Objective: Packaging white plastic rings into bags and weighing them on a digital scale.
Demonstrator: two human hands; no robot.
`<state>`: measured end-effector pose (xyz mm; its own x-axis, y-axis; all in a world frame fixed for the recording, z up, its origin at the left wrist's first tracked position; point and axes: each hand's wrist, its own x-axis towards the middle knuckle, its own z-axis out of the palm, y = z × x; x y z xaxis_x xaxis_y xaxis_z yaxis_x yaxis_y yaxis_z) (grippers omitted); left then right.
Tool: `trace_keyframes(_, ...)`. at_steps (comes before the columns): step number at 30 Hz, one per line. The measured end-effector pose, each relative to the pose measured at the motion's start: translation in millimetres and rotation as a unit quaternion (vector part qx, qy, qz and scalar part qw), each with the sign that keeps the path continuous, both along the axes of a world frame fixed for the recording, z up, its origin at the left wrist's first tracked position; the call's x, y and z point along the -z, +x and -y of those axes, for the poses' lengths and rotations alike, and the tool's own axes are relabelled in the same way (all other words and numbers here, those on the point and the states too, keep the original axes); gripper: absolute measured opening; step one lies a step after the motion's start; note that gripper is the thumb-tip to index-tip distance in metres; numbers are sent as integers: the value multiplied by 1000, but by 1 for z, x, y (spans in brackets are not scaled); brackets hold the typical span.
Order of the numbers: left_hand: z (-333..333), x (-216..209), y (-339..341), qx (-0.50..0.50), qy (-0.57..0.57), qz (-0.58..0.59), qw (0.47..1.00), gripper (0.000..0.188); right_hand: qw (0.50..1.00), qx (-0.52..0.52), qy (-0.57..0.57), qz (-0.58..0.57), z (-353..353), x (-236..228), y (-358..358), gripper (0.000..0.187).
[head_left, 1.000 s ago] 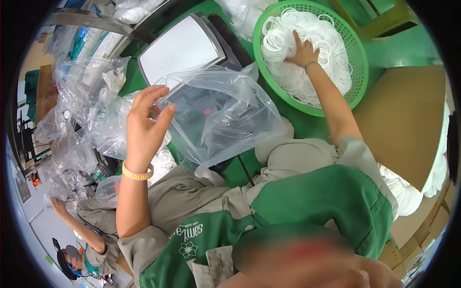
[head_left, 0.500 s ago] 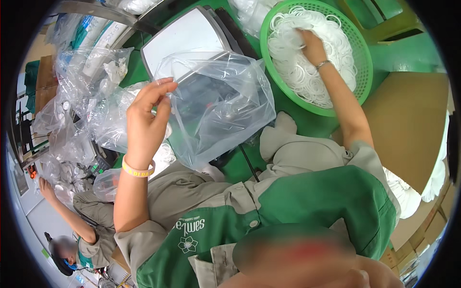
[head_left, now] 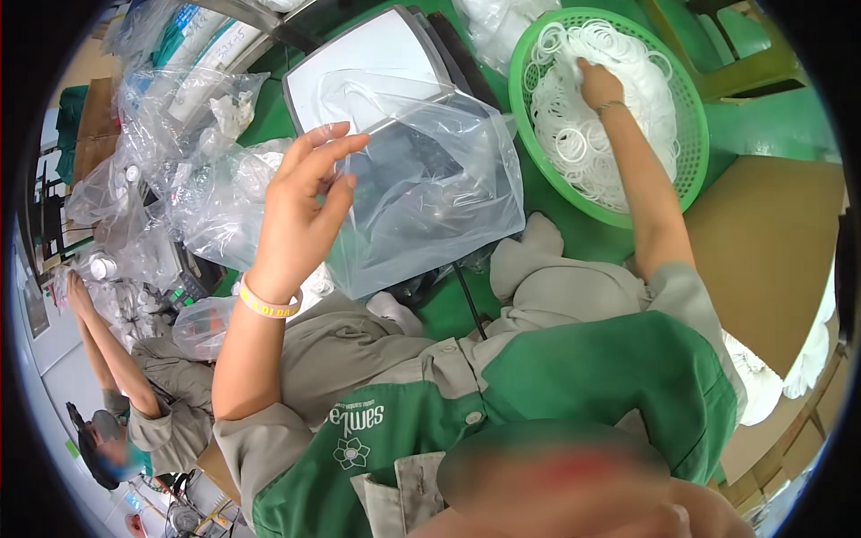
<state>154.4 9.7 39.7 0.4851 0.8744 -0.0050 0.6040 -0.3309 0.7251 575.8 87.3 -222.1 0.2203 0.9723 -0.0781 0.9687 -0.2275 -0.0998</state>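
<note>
A clear plastic bag (head_left: pixel 430 193) lies over a scale with a pale flat top (head_left: pixel 359 67) and spreads toward my knees. My left hand (head_left: pixel 305 202), with a pale wristband, is raised at the bag's left edge. Its fingers are stretched and apart, the tips in front of the film. To the right, a green perforated basket (head_left: pixel 694 134) holds a heap of thin white rings (head_left: pixel 587 148). Reaching into the upper part of that heap is my right hand (head_left: pixel 603 87), its fingers curled on the white rings and the fingertips partly hidden.
Crumpled clear bags (head_left: pixel 215 202) pile up at the left. A cardboard box (head_left: pixel 762 251) stands at my right, close to my arm. Beyond the basket is a green frame (head_left: pixel 731 54). Another person's hands (head_left: pixel 81 296) work among bags at the far left.
My left hand has moved slightly up and right, with its fingers more spread. My right hand stays in the rings, its fingers more curled. The co-worker's second arm has come into sight.
</note>
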Motion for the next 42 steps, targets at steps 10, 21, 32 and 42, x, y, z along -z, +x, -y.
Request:
trace_keyframes(10, -1, -3, 3, 5, -2, 18, 1000, 47, 995, 74, -65, -10, 67, 11, 29, 48)
trace_keyframes(21, 4, -13, 9, -13, -164, 136, 977, 60, 865, 160, 275, -389, 121, -31, 96, 47)
trace_keyframes(32, 3, -10, 29, 11, -188, 185, 965, 66, 784, -166, 271, -533, 118, -203, -83, 42)
trace_keyframes(42, 10, -11, 31, 26, -283, 237, 929, 77, 859, -319, 26, -400, 114, -164, -213, 34)
